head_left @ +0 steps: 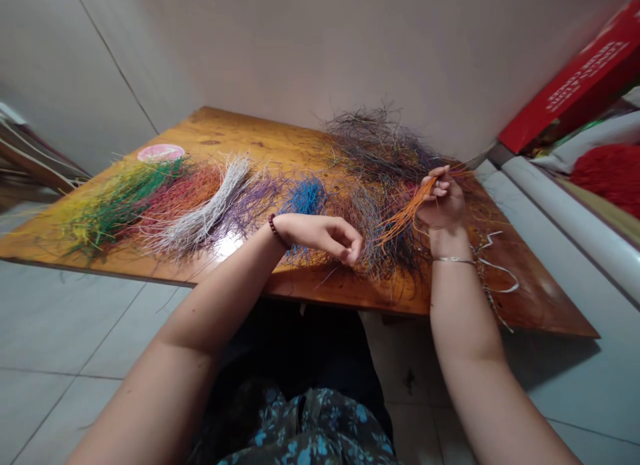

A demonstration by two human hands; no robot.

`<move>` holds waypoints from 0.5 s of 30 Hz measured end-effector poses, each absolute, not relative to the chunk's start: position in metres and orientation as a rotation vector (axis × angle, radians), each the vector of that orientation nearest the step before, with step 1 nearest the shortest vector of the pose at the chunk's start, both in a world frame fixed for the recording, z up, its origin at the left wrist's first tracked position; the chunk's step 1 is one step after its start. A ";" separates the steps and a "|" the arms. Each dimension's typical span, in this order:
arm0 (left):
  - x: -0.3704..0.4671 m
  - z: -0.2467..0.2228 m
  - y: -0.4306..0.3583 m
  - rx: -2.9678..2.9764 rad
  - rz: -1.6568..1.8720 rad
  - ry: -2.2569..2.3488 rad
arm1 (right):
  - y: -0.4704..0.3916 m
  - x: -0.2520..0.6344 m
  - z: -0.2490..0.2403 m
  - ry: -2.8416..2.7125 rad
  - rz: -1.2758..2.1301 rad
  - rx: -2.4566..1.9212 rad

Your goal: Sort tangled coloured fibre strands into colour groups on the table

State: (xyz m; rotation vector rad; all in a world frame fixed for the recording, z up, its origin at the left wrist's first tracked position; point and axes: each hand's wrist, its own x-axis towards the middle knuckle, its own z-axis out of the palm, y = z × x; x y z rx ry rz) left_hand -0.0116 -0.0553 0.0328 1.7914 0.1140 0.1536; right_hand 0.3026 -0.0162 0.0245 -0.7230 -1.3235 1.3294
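Observation:
My right hand (443,197) is raised over the right part of the wooden table, its fingers pinched round a bunch of orange strands (404,215) that hang down to the left. My left hand (325,237) is at the table's front edge, thumb and index finger curled together; what they hold, if anything, is too small to make out. Beneath and beside it lie brown and grey strands (367,215) and blue strands (306,197). Further left are purple strands (255,202), a white bundle (215,208), red-orange strands (175,198) and green and yellow strands (120,202).
A dark tangled heap of strands (380,142) lies at the table's back right. White ribbon (507,278) curls on the right of the wooden table (545,295). A pink round item (161,152) is at the back left. Beyond the right edge is a red box (575,78).

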 end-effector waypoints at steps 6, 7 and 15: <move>-0.027 0.043 -0.055 1.738 0.192 0.168 | -0.011 0.308 0.026 -1.173 1.324 -0.750; -0.029 0.040 -0.053 1.714 0.238 0.185 | -0.012 0.307 0.026 -1.142 1.328 -0.756; -0.054 0.009 -0.040 1.375 1.148 0.842 | -0.012 0.306 0.025 -1.124 1.315 -0.806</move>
